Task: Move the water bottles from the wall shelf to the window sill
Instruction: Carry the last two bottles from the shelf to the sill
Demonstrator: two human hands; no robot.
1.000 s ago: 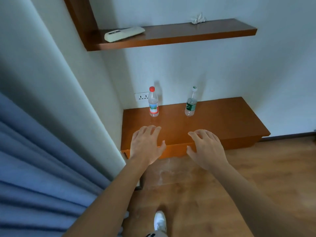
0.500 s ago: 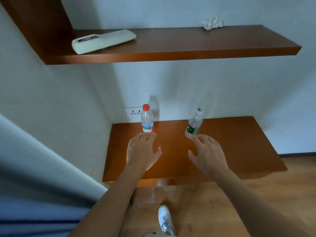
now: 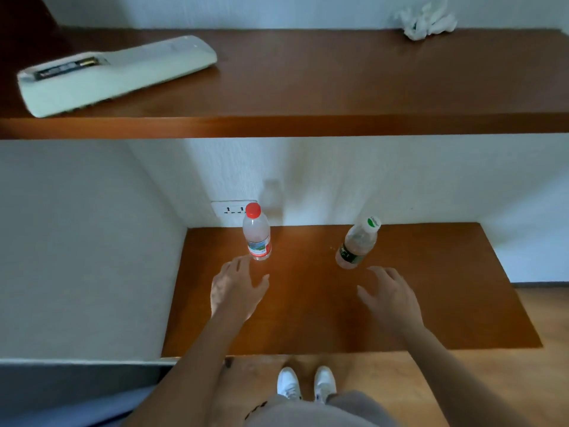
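Two clear water bottles stand on the lower wooden shelf (image 3: 431,288) near the wall. The red-capped bottle (image 3: 257,237) is on the left, the green-labelled bottle with a white and green cap (image 3: 357,245) on the right. My left hand (image 3: 237,288) hovers just in front of the red-capped bottle, fingers spread, its fingertips close to the bottle's base. My right hand (image 3: 391,295) hovers just in front of the green-labelled bottle, fingers relaxed, a small gap between them. Neither hand holds anything. The window sill is not in view.
An upper wooden shelf (image 3: 308,124) juts out overhead, carrying a white remote control (image 3: 117,73) and crumpled white paper (image 3: 426,21). A wall socket (image 3: 231,209) sits behind the red-capped bottle. A white wall closes the left side. My white shoes (image 3: 304,385) stand on wooden floor.
I have stepped closer, so both shelves fill more of the view. Both hands have moved forward over the lower shelf and are now nearer the bottles. The bottles have not moved.
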